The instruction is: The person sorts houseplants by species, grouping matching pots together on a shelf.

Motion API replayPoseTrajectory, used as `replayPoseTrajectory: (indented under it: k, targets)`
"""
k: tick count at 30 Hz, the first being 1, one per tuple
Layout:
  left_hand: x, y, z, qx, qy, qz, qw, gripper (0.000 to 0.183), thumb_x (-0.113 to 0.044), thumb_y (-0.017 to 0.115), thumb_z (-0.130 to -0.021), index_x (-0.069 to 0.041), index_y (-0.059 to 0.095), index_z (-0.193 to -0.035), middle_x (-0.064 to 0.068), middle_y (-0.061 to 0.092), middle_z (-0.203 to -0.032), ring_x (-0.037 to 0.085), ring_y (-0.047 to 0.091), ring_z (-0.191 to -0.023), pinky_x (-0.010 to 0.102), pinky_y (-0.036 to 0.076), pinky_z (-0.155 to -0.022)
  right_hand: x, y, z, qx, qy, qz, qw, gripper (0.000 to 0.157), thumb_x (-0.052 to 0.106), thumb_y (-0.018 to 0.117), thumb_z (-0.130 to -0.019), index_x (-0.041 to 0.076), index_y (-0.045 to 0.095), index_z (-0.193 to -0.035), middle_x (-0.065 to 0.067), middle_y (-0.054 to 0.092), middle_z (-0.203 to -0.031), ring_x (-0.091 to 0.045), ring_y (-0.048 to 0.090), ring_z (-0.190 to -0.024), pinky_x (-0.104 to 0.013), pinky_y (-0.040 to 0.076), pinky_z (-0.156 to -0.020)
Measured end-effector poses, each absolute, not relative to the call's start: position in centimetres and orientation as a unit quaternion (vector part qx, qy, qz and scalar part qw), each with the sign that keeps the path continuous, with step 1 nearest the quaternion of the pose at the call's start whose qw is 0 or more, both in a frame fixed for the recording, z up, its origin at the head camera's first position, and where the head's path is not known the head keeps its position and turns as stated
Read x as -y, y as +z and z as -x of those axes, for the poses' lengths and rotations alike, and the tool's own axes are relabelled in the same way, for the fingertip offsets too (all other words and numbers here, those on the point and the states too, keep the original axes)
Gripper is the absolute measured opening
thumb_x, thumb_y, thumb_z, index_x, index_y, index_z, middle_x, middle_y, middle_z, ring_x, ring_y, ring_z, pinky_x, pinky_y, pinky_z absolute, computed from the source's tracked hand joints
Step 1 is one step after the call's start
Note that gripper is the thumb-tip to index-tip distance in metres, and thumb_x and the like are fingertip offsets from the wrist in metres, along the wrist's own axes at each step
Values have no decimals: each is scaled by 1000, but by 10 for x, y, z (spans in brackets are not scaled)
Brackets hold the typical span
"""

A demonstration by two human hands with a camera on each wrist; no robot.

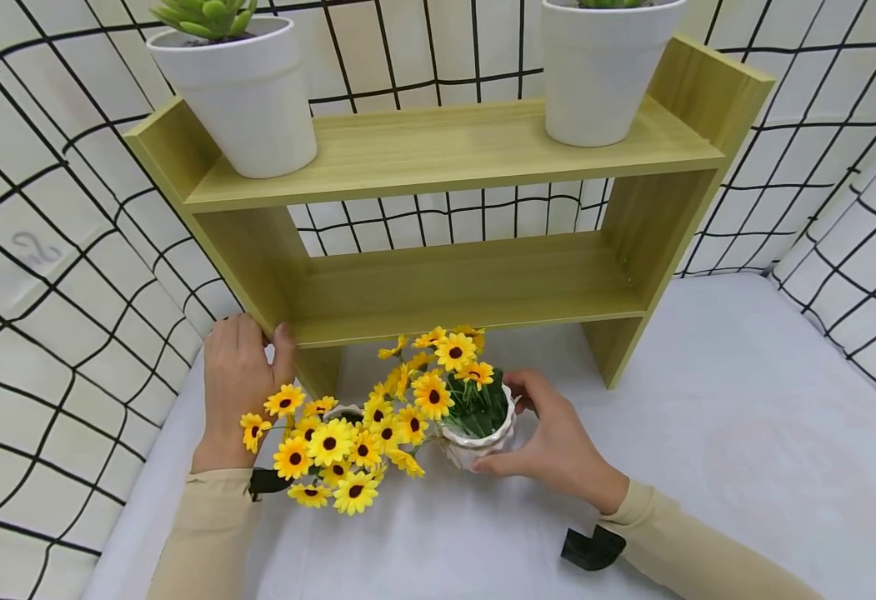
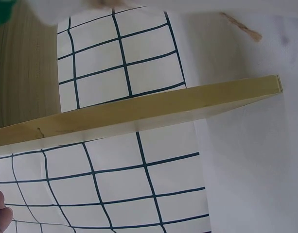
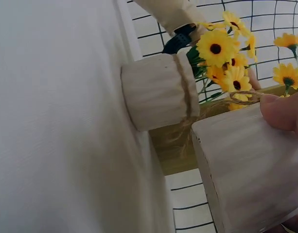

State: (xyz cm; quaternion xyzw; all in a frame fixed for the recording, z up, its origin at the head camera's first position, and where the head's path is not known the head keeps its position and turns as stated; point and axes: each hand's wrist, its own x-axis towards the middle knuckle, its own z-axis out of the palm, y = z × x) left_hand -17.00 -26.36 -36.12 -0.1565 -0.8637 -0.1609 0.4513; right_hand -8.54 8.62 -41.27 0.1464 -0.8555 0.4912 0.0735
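Note:
My right hand [image 1: 558,446] grips a small white flowerpot [image 3: 255,165], thumb on the near side and fingers round the far side. Yellow artificial daisies [image 1: 433,395] with dark centres lean left out of it. In the right wrist view this pot is tilted, its base apart from the tablecloth. A second white flowerpot [image 3: 153,92] with yellow daisies [image 1: 331,442] stands on the cloth to the left, twine round its rim. My left hand [image 1: 238,379] holds the left side panel of a wooden shelf [image 1: 438,292], thumb at its front edge; only fingertips [image 2: 0,213] show in the left wrist view.
On the top board stand two large white pots, one at left [image 1: 246,100] and one at right [image 1: 603,75], with green succulents. Black wire grid panels [image 1: 55,275] enclose the left, back and right. A white cloth [image 1: 745,433] covers the table.

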Motion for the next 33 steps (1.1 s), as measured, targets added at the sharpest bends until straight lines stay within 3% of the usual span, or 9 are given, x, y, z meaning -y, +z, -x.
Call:
replayPoseTrajectory:
  k: [21,33]
  targets:
    - [267,-360,172,850,-146,173,476,43,-28,42,-102,10,52,-85,24,50,-75,40,47,-73,50,37,-68,-78,-381,68,827,520,-193,90,91,29,101,-54,16,55,-133,5,64,-125,-9,63,-97,-25,55,-86]
    - [269,-364,179,830,-140,196,502,39,-24,45,-99,10,52,-81,22,48,-70,39,45,-65,50,36,-62,-70,-349,78,801,547,-213,112,93,20,100,-57,11,53,-137,-3,62,-133,-18,62,-113,-23,54,-98]
